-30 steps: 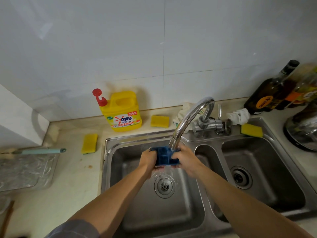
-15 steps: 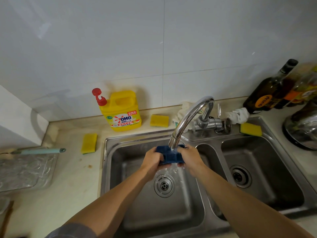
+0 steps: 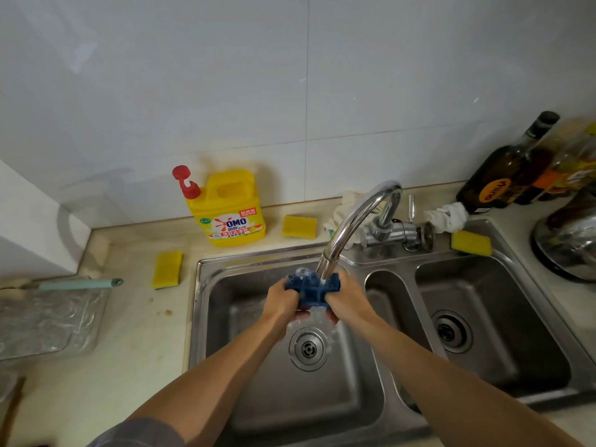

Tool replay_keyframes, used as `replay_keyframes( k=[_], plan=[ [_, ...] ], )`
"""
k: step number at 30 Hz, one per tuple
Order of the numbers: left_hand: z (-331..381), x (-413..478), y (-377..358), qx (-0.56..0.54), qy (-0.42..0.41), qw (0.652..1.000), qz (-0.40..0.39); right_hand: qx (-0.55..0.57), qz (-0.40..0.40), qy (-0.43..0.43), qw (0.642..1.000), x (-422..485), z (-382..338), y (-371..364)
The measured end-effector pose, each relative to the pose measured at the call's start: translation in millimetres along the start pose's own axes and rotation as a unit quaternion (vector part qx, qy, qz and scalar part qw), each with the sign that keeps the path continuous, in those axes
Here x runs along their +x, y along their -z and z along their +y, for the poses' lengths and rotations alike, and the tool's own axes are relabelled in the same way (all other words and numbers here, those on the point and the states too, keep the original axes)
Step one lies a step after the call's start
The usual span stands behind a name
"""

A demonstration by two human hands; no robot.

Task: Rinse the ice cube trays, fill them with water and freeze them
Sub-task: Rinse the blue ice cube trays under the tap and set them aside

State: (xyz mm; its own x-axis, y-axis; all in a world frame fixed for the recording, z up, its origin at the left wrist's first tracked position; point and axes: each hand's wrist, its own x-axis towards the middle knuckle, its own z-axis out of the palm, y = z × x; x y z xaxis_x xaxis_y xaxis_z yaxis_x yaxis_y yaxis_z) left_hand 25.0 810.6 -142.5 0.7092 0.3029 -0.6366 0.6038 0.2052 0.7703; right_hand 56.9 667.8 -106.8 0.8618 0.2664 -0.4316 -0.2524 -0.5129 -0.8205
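Where the surface (image 3: pixel 135 350) runs farthest left of the faucet (image 3: pixel 358 221), a crinkled clear plastic sheet (image 3: pixel 48 321) lies flat, with a teal-handled tool (image 3: pixel 77 284) across its far edge. Nearer the faucet, a yellow sponge (image 3: pixel 167 269) lies just outside the left rim of the steel sink (image 3: pixel 206 317). Behind it, against the tiled wall, stands a yellow detergent bottle (image 3: pixel 233 211) with a red pump. A second sponge (image 3: pixel 299 226) lies just left of the faucet's base.

Directly under the faucet's spout, over the left basin's drain, is the blue ice cube tray (image 3: pixel 314 290), compartments up, with water running onto it and spilling below. The hands are clamped on it from both sides. The left hand (image 3: pixel 280 301) grips the tray's left end and the right hand (image 3: pixel 350 298) grips its right end, fingers curled underneath.

Right of the faucet, a white cloth (image 3: pixel 448 216) is bunched behind the right basin, and a third sponge (image 3: pixel 471 242) rests on the sink's back rim beside it. Farther right, a dark bottle (image 3: pixel 506 169) leans toward the wall among other bottles. A shiny metal pot (image 3: pixel 571 240) stands at the right edge of the view.
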Motion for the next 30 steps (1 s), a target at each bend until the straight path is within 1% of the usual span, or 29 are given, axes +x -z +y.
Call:
replay_keyframes(
  k=[3, 5, 7, 9, 12, 13, 14, 17, 20, 22, 24, 26, 27, 30],
  plan=[
    [-3.7, 2.9, -4.5, -0.08, 0.031, 0.996, 0.019, 0.025, 0.011, 0.002, 1.0, -0.9, -1.7, -3.2],
    [-5.6, 4.8, -4.4, -0.136, 0.047, 0.989, 0.035, 0.04, 0.0, 0.014, 0.999, -2.4, -1.8, -4.1],
    [-7.2, 5.8, -3.2, -0.167, 0.067, 0.983, 0.046, 0.042, -0.009, 0.031, 0.999, -2.9, -0.5, -5.8],
    [-6.7, 4.0, -3.2, -0.206, 0.089, 0.974, 0.036, 0.064, -0.006, 0.03, 0.997, -2.2, 0.5, -6.2],
    [-0.4, -4.9, -7.0, -0.261, 0.086, 0.961, -0.01, 0.175, 0.0, -0.031, 0.984, 0.8, 2.7, -1.9],
    [1.1, -6.9, -9.0, -0.254, 0.072, 0.964, -0.023, 0.207, 0.002, -0.054, 0.977, 1.2, 3.6, 0.2],
    [1.8, -7.8, -10.6, -0.228, 0.055, 0.972, -0.031, 0.214, 0.008, -0.073, 0.974, 1.9, 4.5, 2.5],
    [3.9, -8.2, -14.6, -0.154, 0.004, 0.988, -0.026, 0.188, 0.031, -0.108, 0.976, 3.8, 9.5, 6.2],
    [8.0, -8.0, -15.3, -0.129, -0.031, 0.991, -0.015, 0.231, 0.012, -0.153, 0.961, 2.1, 10.5, 6.2],
    [10.2, -9.0, -15.0, -0.105, -0.039, 0.993, -0.029, 0.271, 0.008, -0.184, 0.945, 1.3, 11.4, 5.7],
    [9.9, -10.1, -13.6, -0.086, -0.023, 0.995, -0.05, 0.265, 0.033, -0.203, 0.942, 2.1, 12.1, 6.4],
    [6.6, -10.5, -11.7, -0.075, 0.008, 0.995, -0.068, 0.212, 0.061, -0.19, 0.957, 2.2, 11.1, 9.2],
    [4.2, -10.0, -9.9, -0.077, 0.026, 0.994, -0.073, 0.183, 0.07, -0.168, 0.966, 1.8, 10.4, 11.1],
    [-3.4, -6.7, -6.0, -0.099, 0.07, 0.99, -0.078, 0.114, 0.084, -0.067, 0.988, -1.1, 3.5, 15.9]
  ],
)
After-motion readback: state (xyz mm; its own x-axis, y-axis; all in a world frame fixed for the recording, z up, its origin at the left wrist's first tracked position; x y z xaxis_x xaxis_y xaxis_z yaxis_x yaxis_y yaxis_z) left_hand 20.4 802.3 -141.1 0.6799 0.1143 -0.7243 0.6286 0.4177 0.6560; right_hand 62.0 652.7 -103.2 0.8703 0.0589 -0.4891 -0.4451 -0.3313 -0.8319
